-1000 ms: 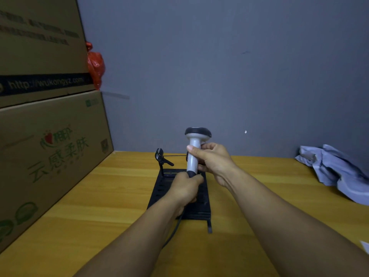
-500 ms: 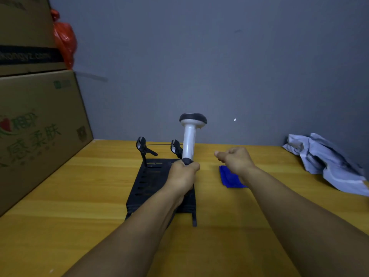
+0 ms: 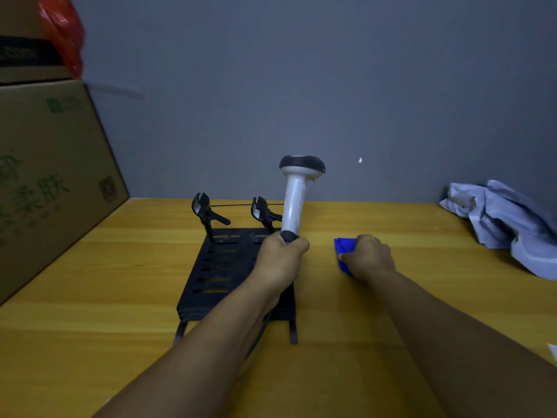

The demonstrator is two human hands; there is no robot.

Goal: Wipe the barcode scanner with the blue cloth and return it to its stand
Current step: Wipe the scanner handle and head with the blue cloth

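My left hand grips the dark base of the barcode scanner and holds it upright, its white handle and black head above the stand's right edge. The black slotted stand lies flat on the wooden table with two clamp arms rising at its far end. My right hand is closed on the blue cloth, which lies on the table just right of the stand. Most of the cloth is hidden under the hand.
Large cardboard boxes are stacked along the left edge, with a red plastic bag on top. A crumpled grey-blue garment lies at the far right against the wall. A dark cable runs under my left forearm.
My right hand let go of the scanner's handle, moved right and down, and closed on the blue cloth. The left hand keeps holding the scanner upright. The view has shifted rightward.
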